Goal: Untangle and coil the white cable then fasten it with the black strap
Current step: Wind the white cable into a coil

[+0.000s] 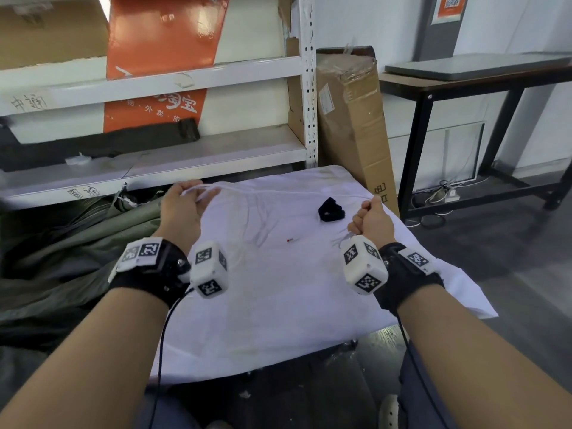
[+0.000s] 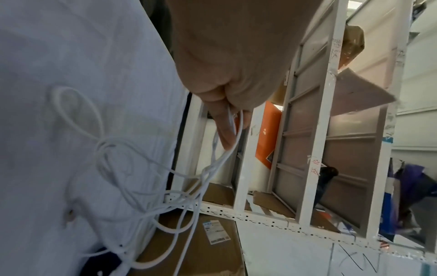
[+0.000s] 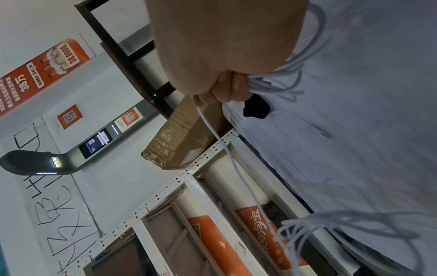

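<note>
The left hand (image 1: 182, 205) pinches a bunch of strands of the white cable (image 1: 247, 193) between thumb and curled fingers, and the right hand (image 1: 371, 219) is fisted around another bunch of the same cable, with one strand running taut between them across the white cloth (image 1: 278, 305). Below and between the hands, slack loops cross over one another in several places. The main risk, as a judgement, is that pulling the hands further apart cinches those crossings into a tight knot instead of freeing them, because both hands grip several strands at once. A loop could also slide off the cloth's far edge beyond the left hand, where strands already hang toward the white metal shelving (image 1: 306, 88), and catch there. A small loose red-tipped piece (image 1: 291, 240) lies on the cloth between the wrists; whether it is a cable end cannot be told. The cable's stretched run lies roughly left to right, hand to hand, while the hanging loops droop toward the person. The black strap (image 1: 331, 209) lies curled on the cloth just to the left of the right hand, untouched, so the fastening step is not yet begun.
</note>
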{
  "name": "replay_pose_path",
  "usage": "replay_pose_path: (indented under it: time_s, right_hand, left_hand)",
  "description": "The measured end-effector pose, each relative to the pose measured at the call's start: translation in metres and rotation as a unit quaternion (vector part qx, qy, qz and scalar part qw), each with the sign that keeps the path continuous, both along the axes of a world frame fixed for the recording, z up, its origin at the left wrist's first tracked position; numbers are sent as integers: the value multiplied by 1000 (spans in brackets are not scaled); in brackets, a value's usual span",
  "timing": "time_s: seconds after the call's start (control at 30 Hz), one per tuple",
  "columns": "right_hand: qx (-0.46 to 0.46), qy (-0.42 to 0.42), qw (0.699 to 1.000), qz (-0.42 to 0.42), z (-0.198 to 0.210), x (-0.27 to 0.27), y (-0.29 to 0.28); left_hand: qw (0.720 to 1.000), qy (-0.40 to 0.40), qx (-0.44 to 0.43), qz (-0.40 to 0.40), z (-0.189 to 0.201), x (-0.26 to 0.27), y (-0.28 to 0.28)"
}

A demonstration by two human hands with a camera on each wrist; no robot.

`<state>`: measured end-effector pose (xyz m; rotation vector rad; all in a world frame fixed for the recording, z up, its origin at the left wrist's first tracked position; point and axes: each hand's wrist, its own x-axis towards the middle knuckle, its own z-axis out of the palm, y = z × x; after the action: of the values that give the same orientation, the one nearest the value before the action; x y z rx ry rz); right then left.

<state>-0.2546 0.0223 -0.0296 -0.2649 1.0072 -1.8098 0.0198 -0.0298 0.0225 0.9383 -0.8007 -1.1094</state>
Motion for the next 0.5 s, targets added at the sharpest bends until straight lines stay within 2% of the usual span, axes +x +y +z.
replay_pose_path:
  time_s: [0.13, 0.23, 0.33, 0.4, 0.5]
  right_hand:
    - [26, 16, 997, -66, 4, 0, 0]
    - [31, 26, 995, -86, 9, -3, 1]
    - [21, 31, 998, -57, 8, -2, -1]
    - [6, 28, 999, -18, 4, 1, -3]
    - [0, 39, 999, 35, -1, 5, -4]
  left_hand:
    - [995, 60, -34, 76, 21, -5, -3]
    - [993, 10, 29, 113, 8, 1, -2]
    - [986, -9, 94, 135, -15, 12, 0]
    - [986, -29, 126, 103, -27, 18, 2]
    - [969, -165, 183, 26, -45, 22, 7]
